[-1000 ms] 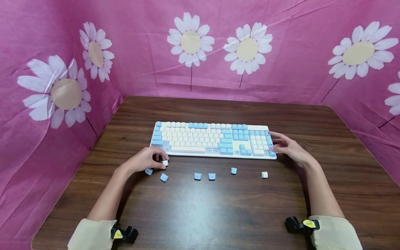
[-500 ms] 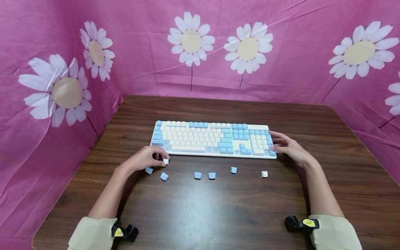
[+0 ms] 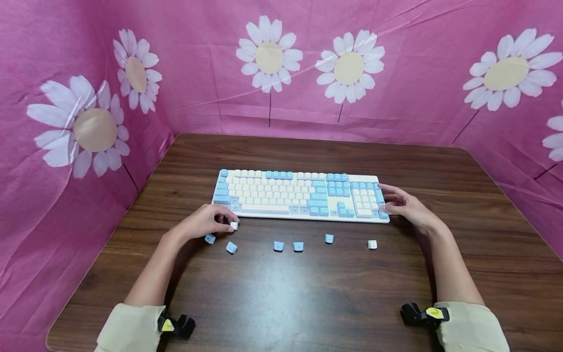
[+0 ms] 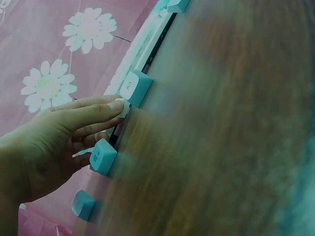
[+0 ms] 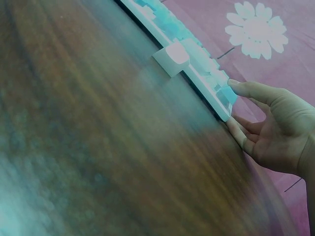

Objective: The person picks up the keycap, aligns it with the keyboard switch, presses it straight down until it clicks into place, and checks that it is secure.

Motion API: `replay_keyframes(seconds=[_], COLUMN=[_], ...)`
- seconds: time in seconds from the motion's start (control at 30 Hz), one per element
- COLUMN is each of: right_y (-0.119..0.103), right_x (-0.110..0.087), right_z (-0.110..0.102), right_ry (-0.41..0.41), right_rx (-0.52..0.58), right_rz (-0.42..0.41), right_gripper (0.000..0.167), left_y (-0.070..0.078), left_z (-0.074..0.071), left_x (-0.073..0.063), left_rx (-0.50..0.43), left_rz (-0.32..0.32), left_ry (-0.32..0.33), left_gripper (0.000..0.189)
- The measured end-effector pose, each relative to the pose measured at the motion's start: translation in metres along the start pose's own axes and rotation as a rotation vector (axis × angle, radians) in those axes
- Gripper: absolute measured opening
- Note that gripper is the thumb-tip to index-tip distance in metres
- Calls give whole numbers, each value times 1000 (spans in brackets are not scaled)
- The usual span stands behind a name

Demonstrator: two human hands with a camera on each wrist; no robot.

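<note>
My left hand (image 3: 205, 221) pinches a small white keycap (image 3: 234, 226) between thumb and fingers, just in front of the keyboard's left end. The left wrist view shows that keycap (image 4: 123, 108) at the thumb tip. Across the table lies a blue and white keyboard (image 3: 266, 208) with bare key spots (image 3: 300, 211) in its front row. My right hand (image 3: 409, 210) touches the keyboard's right end, index finger and thumb laid against the edge. Blue keycaps (image 3: 231, 247) lie loose near the left hand, one marked Alt (image 4: 135, 88) in the left wrist view.
Several more loose keycaps lie in a row before the keyboard: blue ones (image 3: 278, 246) mid-table and a white one (image 3: 372, 244) at the right. Pink flowered cloth (image 3: 308, 117) surrounds the brown wooden table (image 3: 281, 298). Each sleeve carries a black strap-on camera (image 3: 176, 326).
The left hand's fingers and the pinched white keycap have shifted slightly right and toward the keyboard. The right hand stays at the keyboard's right edge.
</note>
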State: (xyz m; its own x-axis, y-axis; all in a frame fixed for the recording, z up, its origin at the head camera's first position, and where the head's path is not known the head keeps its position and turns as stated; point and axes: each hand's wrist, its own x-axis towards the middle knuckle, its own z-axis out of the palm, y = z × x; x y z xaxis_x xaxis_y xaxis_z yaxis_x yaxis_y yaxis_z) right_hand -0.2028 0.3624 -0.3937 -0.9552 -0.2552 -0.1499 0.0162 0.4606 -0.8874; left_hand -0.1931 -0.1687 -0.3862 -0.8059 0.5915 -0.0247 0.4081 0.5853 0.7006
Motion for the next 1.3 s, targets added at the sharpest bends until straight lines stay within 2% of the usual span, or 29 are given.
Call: replay_keyframes(seconds=[0.13,0.37,0.7,0.97,1.3], right_y=[0,0,1,1,1], right_x=[0,0,0,1,1], right_z=[0,0,-1,-1,-1], right_ry=[0,6,3,1,3], right_rx=[-1,14,-1,0,-1], right_rz=[0,-3,12,23,19], right_gripper=[68,69,69,69,69], left_y=[2,4,6,5,2], left_z=[-2,-10,-16,-20,-27], left_x=[1,2,6,12,19], left_rx=[7,24,29,77,120], left_rz=[-17,20,8,46,72], left_ry=[1,20,48,118,129], left_gripper=[17,18,19,23,19])
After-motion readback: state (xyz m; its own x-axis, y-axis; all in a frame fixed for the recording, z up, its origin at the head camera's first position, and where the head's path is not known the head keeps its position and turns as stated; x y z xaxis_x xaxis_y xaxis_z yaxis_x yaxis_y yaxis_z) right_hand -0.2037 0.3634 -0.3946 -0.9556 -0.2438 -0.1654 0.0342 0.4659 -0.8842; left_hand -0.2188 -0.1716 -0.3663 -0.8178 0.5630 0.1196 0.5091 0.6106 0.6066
